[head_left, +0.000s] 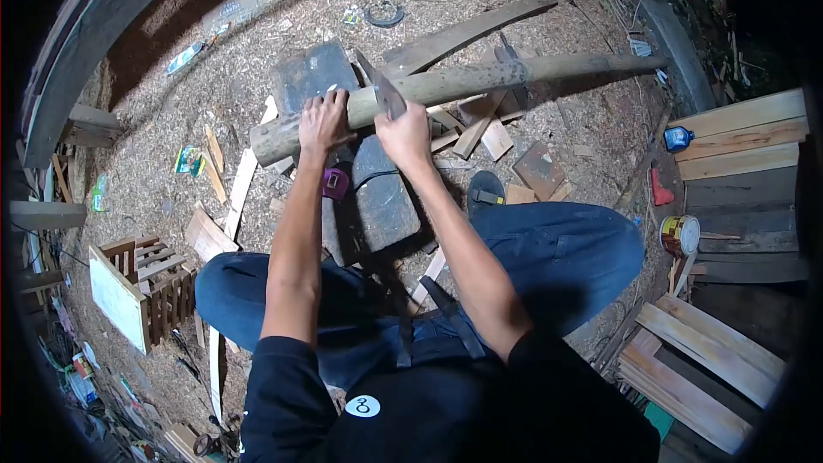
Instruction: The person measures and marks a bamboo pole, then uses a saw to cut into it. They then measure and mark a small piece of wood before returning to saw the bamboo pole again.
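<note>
Left hand (322,120) grips pole (446,84); right hand (405,133) holds blade (383,86).

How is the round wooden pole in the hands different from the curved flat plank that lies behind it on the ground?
The pole is round and thick; the plank is flat and thin. The pole is nearly straight, while the plank bends along its length. The left hand grips the pole and the right hand holds a blade against it; the plank lies untouched on the sawdust. Both are long pieces of bare wood.
</note>
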Demonstrator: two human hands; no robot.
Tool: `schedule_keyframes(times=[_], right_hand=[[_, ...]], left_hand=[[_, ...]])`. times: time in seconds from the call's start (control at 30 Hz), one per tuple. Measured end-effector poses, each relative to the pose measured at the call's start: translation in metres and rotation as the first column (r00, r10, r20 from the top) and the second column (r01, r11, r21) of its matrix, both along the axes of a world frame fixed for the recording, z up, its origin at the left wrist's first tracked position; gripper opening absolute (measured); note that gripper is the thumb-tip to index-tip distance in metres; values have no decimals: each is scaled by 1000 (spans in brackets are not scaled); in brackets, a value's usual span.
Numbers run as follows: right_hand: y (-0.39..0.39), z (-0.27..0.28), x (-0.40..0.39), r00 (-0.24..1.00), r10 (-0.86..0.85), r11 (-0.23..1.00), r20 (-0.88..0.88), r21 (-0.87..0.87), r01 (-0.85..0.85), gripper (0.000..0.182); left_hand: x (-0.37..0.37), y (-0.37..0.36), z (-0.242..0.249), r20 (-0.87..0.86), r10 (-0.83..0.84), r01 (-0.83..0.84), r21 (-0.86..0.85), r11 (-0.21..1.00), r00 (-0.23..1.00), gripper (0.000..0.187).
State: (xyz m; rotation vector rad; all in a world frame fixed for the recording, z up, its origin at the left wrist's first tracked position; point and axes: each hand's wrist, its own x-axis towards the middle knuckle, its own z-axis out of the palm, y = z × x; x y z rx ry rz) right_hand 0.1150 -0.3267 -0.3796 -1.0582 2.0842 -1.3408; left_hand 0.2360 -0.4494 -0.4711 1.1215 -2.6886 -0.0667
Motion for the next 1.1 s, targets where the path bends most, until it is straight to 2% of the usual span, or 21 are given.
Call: schedule_keyframes(times=[0.07,0.1,0.13,0.17,0.23,0.3,0.33,0.4,0.43,0.47,0.57,0.63,0.73,0.77,0.83,0.93,0.97,1.0,1.07,1.1], right_hand=[[26,-14,0,1000,3,999,-14,37,-2,27],[33,-26,-1,1000,4,1000,15,0,-4,30],[40,-9,4,999,7,1000,43,-7,-7,27],[41,-6,6,999,-3,1000,34,-12,3,23],[38,-11,8,1000,0,1000,24,-7,0,20],[27,-13,5,998,-44,999,-40,-30,43,12],[23,-10,4,998,-53,998,-39,-29,51,14],[18,-22,6,998,-59,995,-36,-85,56,14],[16,-31,7,997,-63,997,-53,-46,60,13],[15,-41,9,991,-94,993,-94,-84,86,12],[22,-43,14,999,-36,997,-10,-72,35,14],[28,-42,20,996,-93,986,8,-136,93,15],[47,-20,26,993,-111,990,27,-83,113,15],[62,-20,30,994,-108,990,-18,-89,106,15],[90,-19,39,993,-112,987,26,-117,115,16],[98,-20,42,995,-98,991,32,-87,101,16],[98,-20,42,995,-99,993,23,-55,100,16],[96,-21,43,995,-99,993,21,-56,100,16],[90,-24,42,992,-126,987,22,-103,127,16],[85,-25,40,991,-131,984,14,-119,132,15]], left_hand=[[0,11,1,22,-2,4,-71,997,1000,69],[2,17,-13,-8,14,-15,-257,966,1000,62],[0,17,-25,-35,23,-37,-497,867,999,61],[3,15,-39,-23,28,-35,-450,892,999,64],[6,15,-20,-10,46,-46,-391,919,999,67],[10,9,-6,4,-59,59,-64,996,998,78],[10,12,-4,7,-57,57,-57,997,998,78],[4,5,10,47,1,-4,73,997,999,92],[2,1,7,45,-7,6,31,999,999,99],[2,1,1,-50,-35,32,-52,998,998,98],[1,-1,6,-61,-38,34,-57,998,997,92],[-2,-2,13,38,2,-5,81,997,999,86],[-2,-7,4,17,13,-14,57,998,1000,83],[-3,-14,6,9,13,-13,51,999,1000,83],[-5,-24,10,94,-4,-17,223,975,996,84],[-3,-20,5,25,0,-3,135,991,1000,86],[-1,-16,1,-46,-11,14,63,998,999,88],[0,-14,-5,-48,-11,14,61,998,999,88],[2,-12,-17,3,0,0,-171,985,1000,90],[1,-12,-17,27,11,-6,-170,985,1000,89]])
